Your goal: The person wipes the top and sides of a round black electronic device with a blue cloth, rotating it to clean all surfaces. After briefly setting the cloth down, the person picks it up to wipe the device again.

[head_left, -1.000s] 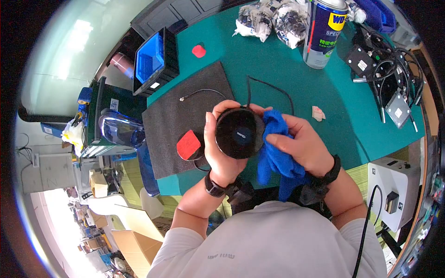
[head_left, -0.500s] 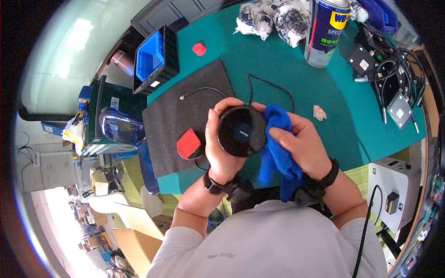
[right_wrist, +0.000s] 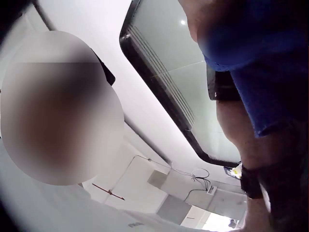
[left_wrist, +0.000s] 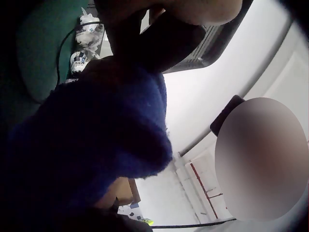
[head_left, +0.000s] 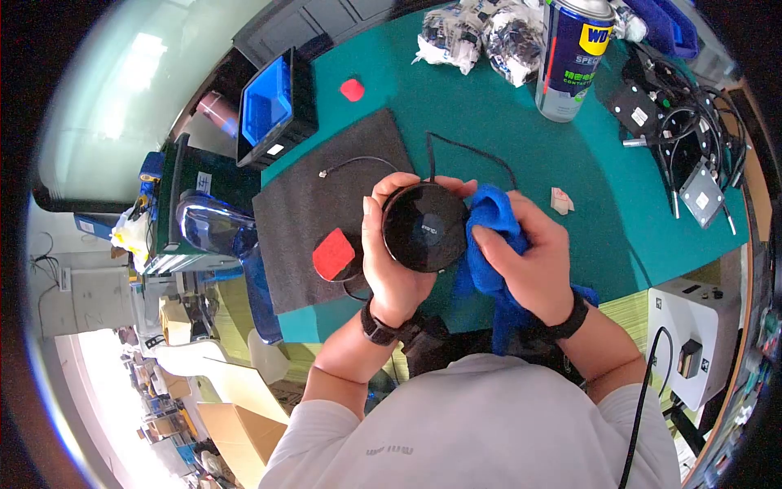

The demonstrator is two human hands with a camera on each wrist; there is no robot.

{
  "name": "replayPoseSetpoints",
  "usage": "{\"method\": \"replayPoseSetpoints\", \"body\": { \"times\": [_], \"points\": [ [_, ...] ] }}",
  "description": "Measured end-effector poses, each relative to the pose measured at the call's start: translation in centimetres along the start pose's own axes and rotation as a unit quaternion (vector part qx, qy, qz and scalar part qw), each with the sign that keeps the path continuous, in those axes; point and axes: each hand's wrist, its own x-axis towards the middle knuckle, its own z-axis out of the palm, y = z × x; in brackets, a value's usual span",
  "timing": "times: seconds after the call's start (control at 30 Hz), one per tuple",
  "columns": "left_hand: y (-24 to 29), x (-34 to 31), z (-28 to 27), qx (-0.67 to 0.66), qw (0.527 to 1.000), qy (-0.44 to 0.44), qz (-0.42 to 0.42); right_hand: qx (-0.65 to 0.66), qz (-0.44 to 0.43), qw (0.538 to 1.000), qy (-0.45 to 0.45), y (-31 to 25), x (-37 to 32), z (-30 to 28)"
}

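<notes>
A round glossy black disc [head_left: 424, 227] is held in the left hand [head_left: 396, 273], whose fingers and thumb curl round its edge. The right hand [head_left: 539, 262] pinches a blue cloth [head_left: 491, 232] between thumb and fingers at the disc's right edge. The cloth hangs down toward the right wrist. In the left wrist view the dark blue cloth [left_wrist: 120, 130] fills much of the picture; in the right wrist view the cloth [right_wrist: 260, 53] is at the upper right. A black cable [head_left: 472, 147] runs over the green mat behind the disc.
On a dark foam sheet [head_left: 285, 204] lie a red-topped round piece [head_left: 333, 254] and a cable end. Behind stand a black-and-blue bin [head_left: 267, 102], a spray can [head_left: 572, 61] and bagged items [head_left: 450, 37]. Several cabled devices [head_left: 700, 191] lie at the right.
The disc in the left hand has tilted slightly. The right hand and cloth have shifted a little at its right edge, and part of the cloth now shows beside the right wrist.
</notes>
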Motion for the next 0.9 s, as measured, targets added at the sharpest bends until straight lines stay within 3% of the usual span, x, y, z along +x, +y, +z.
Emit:
{"method": "replayPoseSetpoints", "body": {
  "times": [0.03, 0.1, 0.23, 0.4, 0.5, 0.63, 0.73, 0.83, 0.9],
  "points": [
    [0.0, 0.0, 0.0, -0.008, 1.0, -0.003, -0.008, 0.0, 0.0, 1.0, -0.001, 0.0, -0.2, 0.0],
    [0.0, -0.1, 0.0, 0.001, 1.0, 0.005, -0.012, -0.124, -0.16, 0.979, -0.009, -0.1, -0.4, -0.2],
    [-0.5, -0.1, -0.2, 0.047, 0.999, -0.003, -0.017, -0.143, -0.211, 0.967, -0.021, 0.5, -0.7, 0.5],
    [-0.4, -0.3, 0.1, 0.104, 0.993, 0.047, -0.036, -0.216, -0.209, 0.954, -0.013, -0.5, -0.1, 0.5],
    [0.0, 0.0, 0.3, 0.012, 0.998, 0.047, -0.032, -0.221, -0.216, 0.951, -0.017, -0.6, -0.1, 0.5],
    [0.0, 0.1, 0.0, 0.003, 0.999, 0.047, -0.015, -0.228, -0.202, 0.952, -0.028, -0.8, -0.2, 0.3],
    [-0.3, -0.2, -0.2, 0.063, 0.995, 0.068, -0.045, -0.24, -0.197, 0.951, -0.011, -1.0, 0.0, 0.3],
    [-0.1, 0.0, -0.1, 0.105, 0.993, 0.049, -0.017, -0.226, -0.199, 0.953, -0.021, -0.7, -0.1, 0.1],
    [0.3, 0.4, -0.3, 0.012, 0.999, 0.038, -0.011, -0.229, -0.196, 0.953, -0.024, -0.9, -0.2, 0.3]
  ]
}}
